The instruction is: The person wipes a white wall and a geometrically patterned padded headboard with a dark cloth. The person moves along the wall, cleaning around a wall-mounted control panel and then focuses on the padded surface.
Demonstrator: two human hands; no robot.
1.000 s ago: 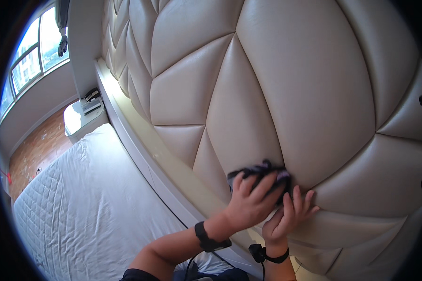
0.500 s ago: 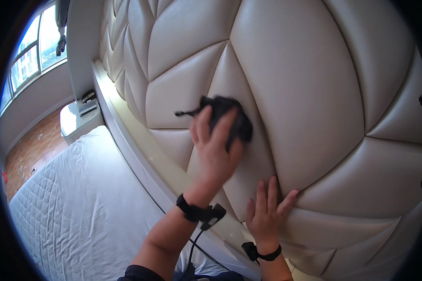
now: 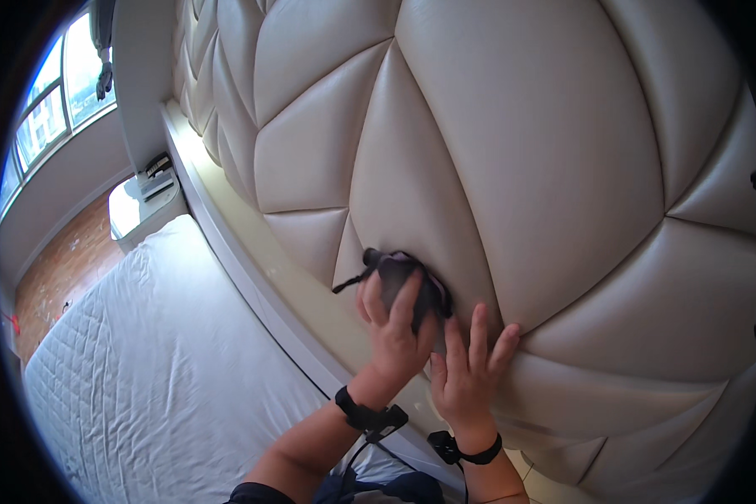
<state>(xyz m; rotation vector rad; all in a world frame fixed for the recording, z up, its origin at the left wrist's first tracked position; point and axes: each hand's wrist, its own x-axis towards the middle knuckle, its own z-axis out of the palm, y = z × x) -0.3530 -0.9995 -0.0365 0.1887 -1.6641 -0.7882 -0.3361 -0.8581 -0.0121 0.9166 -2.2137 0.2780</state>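
Note:
My left hand (image 3: 395, 343) is closed around a bunched dark cloth (image 3: 429, 297) and presses it against the lower part of a cream padded wall panel (image 3: 563, 160). A thin dark end of the cloth sticks out on the left, past my fingers. Just to the right, my right hand (image 3: 467, 380) rests flat on the padding with its fingers spread and nothing in it. The tips of its fingers come close to the cloth. Both wrists wear black bands with small devices attached.
A pale ledge (image 3: 298, 277) runs along the foot of the padding. Beside it lies a mattress (image 3: 176, 361) under a white sheet. A white bedside cabinet (image 3: 134, 214) with a dark phone stands at the far left, near a window (image 3: 50, 118) and wooden floor.
My left hand has moved down the padding with the cloth, closer to my right hand. My right hand stays in nearly the same place on the panel. The view has shifted slightly.

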